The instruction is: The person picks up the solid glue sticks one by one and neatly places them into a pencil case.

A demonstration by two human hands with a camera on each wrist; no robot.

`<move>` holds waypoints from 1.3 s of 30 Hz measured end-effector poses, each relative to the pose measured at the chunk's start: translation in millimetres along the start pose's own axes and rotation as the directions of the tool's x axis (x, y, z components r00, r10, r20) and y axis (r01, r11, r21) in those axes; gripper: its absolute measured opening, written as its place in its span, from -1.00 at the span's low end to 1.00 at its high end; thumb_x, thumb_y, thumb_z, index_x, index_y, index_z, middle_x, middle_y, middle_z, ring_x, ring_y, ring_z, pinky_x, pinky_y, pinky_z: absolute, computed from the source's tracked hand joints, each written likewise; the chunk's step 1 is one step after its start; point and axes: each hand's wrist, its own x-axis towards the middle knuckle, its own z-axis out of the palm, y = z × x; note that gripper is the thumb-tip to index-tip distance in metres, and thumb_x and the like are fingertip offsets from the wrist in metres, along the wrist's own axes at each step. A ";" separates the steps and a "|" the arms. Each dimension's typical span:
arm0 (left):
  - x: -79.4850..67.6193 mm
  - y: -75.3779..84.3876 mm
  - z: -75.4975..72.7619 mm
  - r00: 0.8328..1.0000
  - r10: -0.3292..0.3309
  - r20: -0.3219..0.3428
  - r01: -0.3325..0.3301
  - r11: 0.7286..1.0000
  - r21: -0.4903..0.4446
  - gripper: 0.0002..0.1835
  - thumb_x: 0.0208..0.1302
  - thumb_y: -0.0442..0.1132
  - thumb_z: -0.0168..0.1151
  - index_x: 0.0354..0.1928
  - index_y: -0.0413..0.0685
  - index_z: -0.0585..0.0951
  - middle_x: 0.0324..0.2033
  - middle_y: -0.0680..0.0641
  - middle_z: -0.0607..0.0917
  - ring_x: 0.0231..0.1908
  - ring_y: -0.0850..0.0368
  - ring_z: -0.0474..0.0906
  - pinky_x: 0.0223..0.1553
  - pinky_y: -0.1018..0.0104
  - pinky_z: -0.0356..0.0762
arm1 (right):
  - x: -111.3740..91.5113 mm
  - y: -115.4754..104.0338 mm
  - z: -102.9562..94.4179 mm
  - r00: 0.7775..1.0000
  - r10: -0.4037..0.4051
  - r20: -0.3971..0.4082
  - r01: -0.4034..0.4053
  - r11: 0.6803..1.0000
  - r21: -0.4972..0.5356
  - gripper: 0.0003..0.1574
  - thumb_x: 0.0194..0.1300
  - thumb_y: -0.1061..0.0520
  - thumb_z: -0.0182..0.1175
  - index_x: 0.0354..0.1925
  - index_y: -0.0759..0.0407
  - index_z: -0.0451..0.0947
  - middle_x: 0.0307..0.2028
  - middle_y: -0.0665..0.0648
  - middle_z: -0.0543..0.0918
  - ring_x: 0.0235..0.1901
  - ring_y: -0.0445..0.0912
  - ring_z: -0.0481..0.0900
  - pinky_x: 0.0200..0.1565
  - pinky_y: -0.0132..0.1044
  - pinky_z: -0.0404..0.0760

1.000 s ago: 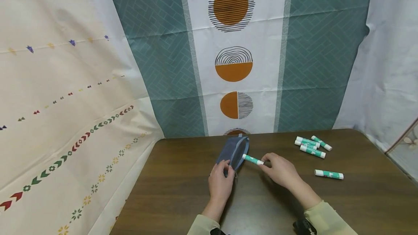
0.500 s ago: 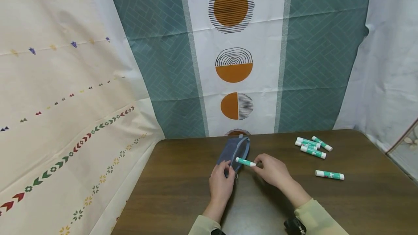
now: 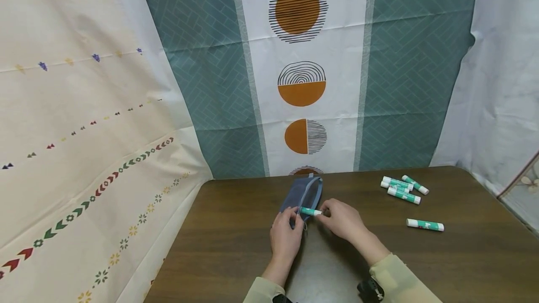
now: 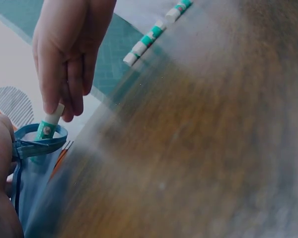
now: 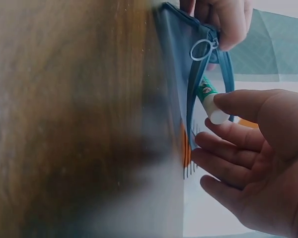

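My left hand (image 3: 285,235) pinches the near edge of a dark blue zipper pouch (image 3: 292,193), whose mouth gapes toward the right. Between thumb and fingertips, my right hand (image 3: 344,219) holds the white end of a green-and-white glue stick (image 3: 310,211). The far end of that stick is inside the pouch mouth, hidden by the cloth. In the right wrist view a round zipper pull (image 5: 201,49) hangs at the pouch's corner, close to the left hand's fingers. The left wrist view shows the glue stick (image 4: 45,130) passing through the zipper-edged opening.
Several more glue sticks (image 3: 403,195) lie bunched at the back right of the brown wooden table (image 3: 219,237). A single glue stick (image 3: 425,225) lies nearer, right of my right hand. Patterned cloth (image 3: 307,50) hangs behind the table's far edge.
My right hand has moved left with the glue stick, from beside the pouch mouth to where its far end is inside. The left hand and pouch have hardly moved.
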 end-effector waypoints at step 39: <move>-1.0 -2.4 1.1 1.000 0.011 0.019 -0.010 0.999 -0.048 -0.87 0.38 -0.30 0.35 -0.36 0.05 0.67 0.09 -0.06 0.87 0.22 -0.20 0.75 0.24 -0.37 0.62 | 21.3 -12.6 30.5 0.996 -0.094 0.002 0.094 0.996 -0.007 -0.78 0.49 -0.05 0.46 -0.15 0.08 0.82 -0.14 0.05 0.79 -0.15 -0.03 0.75 -0.08 0.03 0.75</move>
